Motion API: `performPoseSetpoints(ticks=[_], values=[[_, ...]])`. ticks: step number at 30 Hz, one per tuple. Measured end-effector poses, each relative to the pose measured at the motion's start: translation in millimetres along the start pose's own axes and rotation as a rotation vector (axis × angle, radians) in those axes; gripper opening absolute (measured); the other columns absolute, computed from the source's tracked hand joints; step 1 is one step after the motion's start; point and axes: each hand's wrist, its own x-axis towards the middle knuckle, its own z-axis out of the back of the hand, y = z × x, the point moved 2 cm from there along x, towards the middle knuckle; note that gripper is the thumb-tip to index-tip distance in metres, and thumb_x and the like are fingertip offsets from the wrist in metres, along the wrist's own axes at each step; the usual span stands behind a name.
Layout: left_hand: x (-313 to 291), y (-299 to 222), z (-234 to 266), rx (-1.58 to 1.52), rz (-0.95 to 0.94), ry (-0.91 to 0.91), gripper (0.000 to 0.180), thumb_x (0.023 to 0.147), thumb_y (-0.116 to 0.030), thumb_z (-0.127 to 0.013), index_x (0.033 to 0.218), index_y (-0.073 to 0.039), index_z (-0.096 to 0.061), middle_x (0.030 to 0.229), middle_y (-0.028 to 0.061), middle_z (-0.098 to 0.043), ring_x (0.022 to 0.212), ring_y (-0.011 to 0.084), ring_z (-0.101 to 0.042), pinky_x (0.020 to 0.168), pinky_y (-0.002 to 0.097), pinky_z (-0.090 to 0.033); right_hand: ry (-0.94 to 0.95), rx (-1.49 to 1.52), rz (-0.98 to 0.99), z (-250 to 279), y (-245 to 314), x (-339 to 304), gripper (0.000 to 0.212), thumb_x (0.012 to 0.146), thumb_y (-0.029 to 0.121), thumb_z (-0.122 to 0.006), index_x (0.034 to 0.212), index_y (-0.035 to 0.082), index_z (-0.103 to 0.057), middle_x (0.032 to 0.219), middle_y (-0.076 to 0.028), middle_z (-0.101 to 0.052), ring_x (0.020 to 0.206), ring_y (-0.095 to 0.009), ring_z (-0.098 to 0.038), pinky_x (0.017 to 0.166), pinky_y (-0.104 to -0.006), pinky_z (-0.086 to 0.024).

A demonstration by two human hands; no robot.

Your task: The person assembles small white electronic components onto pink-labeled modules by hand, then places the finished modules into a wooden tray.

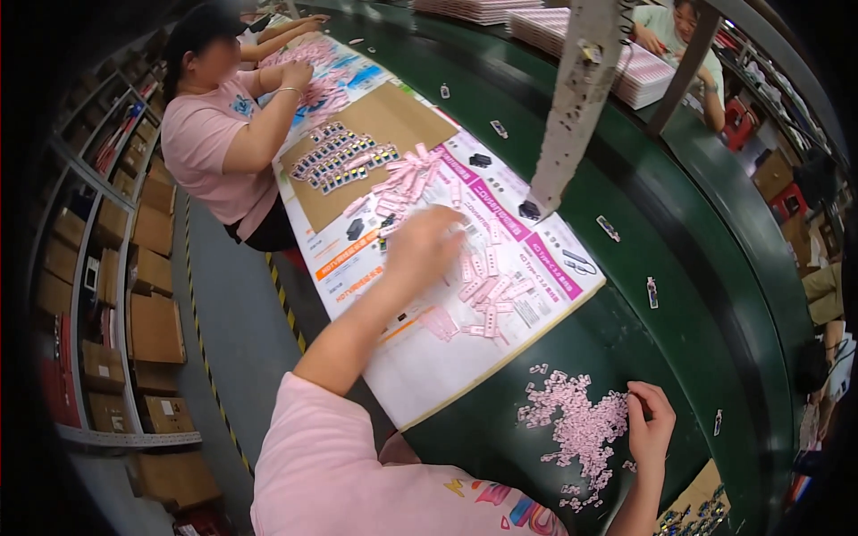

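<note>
My left hand (424, 246), smeared by motion, hangs over the printed poster sheet (393, 384). Whether its fingers are closed does not show. Around it lie loose pink strip-shaped casings (487, 290), with more pink strips (411, 179) heaped just beyond. At the right, my right hand (651, 418) has its fingers curled, thumb and forefinger together at the edge of a pile of tiny pink pieces (576, 424) on the green surface (483, 456). Anything between those fingertips is too small to make out.
Rows of small dark boards (344, 156) lie on brown cardboard (411, 112). A white post (576, 98) rises at the table's far side. Small parts (608, 228) are spaced along the green belt (572, 179). A co-worker (210, 134) sits at the left, handling pink pieces.
</note>
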Motion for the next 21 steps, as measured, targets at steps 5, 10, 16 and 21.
performPoseSetpoints(ticks=[5,10,16,21], values=[[-28,62,47,0.279,0.122,0.0,0.026,0.085,-0.013,-0.069,0.11,-0.006,-0.068,0.1,0.0064,-0.068,0.088,0.0252,-0.063,0.079,0.0322,-0.05,0.145,-0.085,0.092,-35,43,16,0.02,0.084,-0.001,-0.063,0.102,0.0,-0.072,0.102,-0.009,-0.071,0.086,-0.022,-0.065,0.076,-0.0271,-0.051],[-44,89,47,-0.063,0.244,-0.1,0.026,0.087,-0.013,-0.067,0.112,-0.005,-0.067,0.097,0.0073,-0.067,0.085,0.0228,-0.062,0.076,0.0313,-0.05,0.212,-0.173,0.312,-72,77,25,0.02,0.084,0.002,-0.066,0.103,0.002,-0.072,0.1,-0.008,-0.071,0.083,-0.023,-0.065,0.075,-0.029,-0.052],[-55,123,67,-0.468,0.637,-0.23,0.024,0.09,-0.016,-0.062,0.112,-0.007,-0.064,0.094,0.0089,-0.068,0.08,0.0239,-0.064,0.071,0.033,-0.05,0.303,-0.282,0.41,-91,94,19,0.019,0.084,0.006,-0.068,0.102,0.003,-0.073,0.099,-0.007,-0.071,0.082,-0.024,-0.065,0.074,-0.0311,-0.052],[-66,108,76,-0.122,0.615,-0.071,0.019,0.09,-0.02,-0.059,0.106,-0.009,-0.061,0.089,0.0104,-0.07,0.078,0.028,-0.065,0.07,0.0367,-0.051,0.345,-0.351,0.421,-99,93,14,0.018,0.084,0.008,-0.068,0.101,0.005,-0.073,0.098,-0.006,-0.071,0.082,-0.025,-0.065,0.073,-0.0317,-0.052]])
